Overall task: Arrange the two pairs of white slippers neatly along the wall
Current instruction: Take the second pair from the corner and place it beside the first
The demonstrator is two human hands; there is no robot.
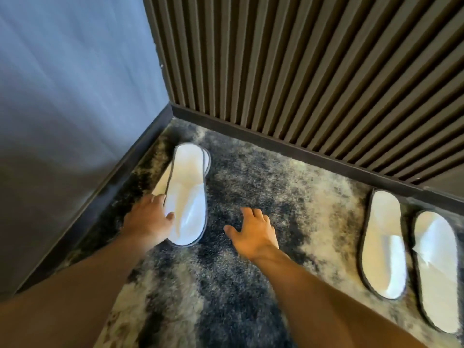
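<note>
Left hand [148, 217] on stacked slippers [187, 197]

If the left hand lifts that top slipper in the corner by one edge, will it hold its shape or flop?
Probably flops: the top slipper looks thin and flat, with a soft creased upper. It likely weighs little. The slipper underneath may drag along, since the left hand touches both on shaggy carpet.

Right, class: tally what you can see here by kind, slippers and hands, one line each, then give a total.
White slippers: 4, the stacked pair in the corner, one slipper by the slatted wall and another beside it.
Hands: 2, the left hand and the right hand.
Total: 6
</note>
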